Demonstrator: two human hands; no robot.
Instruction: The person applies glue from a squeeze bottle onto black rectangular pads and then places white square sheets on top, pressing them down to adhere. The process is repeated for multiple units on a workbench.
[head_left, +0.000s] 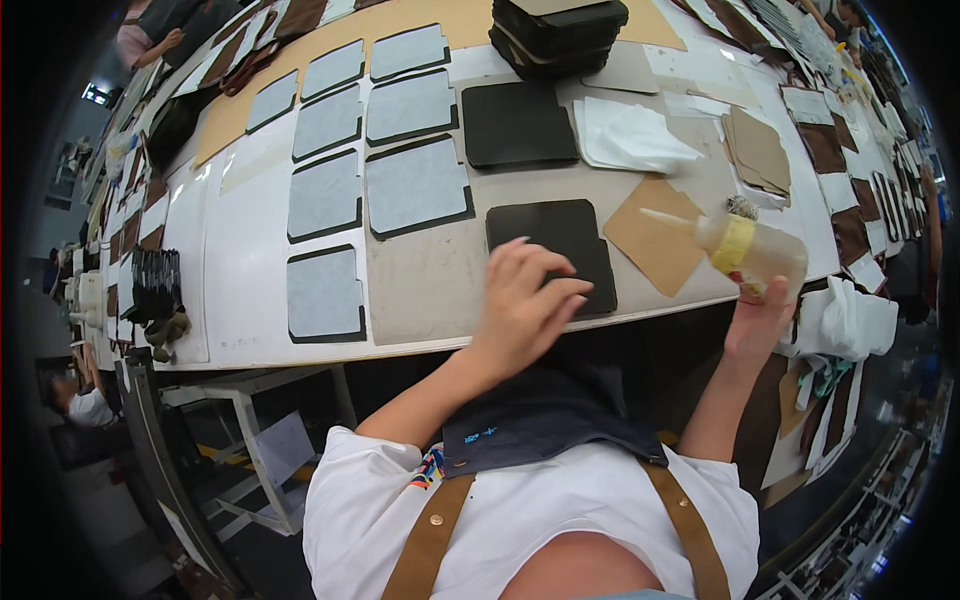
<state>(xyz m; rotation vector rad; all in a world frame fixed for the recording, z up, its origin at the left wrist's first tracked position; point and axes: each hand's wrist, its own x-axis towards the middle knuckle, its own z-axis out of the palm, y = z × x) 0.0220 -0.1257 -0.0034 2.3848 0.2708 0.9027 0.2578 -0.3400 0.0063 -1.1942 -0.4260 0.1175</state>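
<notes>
Our pale tabletop, with another person far left of its nearest black panel, carries grey-faced panels left of that one, our left hand loosely half-open over it, our right hand gripping a squeeze bottle to its right.

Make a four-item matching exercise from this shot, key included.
1. Squeeze bottle
2. Left hand
3. Tall stack
4. Flat panels at left

A. Pale grey with black edges
B. Over the near black panel
C. Mostly black, at the picture's top edge
D. In the right hand

Pairs: 1-D, 2-B, 3-C, 4-A
</notes>
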